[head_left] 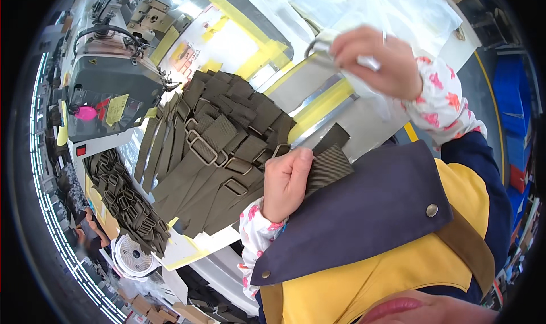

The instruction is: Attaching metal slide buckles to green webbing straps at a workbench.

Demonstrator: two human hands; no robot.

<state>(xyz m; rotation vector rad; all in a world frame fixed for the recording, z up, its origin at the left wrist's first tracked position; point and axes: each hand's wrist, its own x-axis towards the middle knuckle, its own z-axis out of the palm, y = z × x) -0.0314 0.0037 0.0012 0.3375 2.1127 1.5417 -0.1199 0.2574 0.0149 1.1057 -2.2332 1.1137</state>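
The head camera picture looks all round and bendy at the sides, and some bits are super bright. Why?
In the head view, the fisheye lens curves straight edges near the dark rim; glare whitens the clear plastic sheet above the right hand; the olive straps by the left hand are sharp; the small fan near the rim is squashed.

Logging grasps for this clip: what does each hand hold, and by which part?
Left hand grips an olive strap near its cut end. Right hand holds clear plastic by its upper edge.
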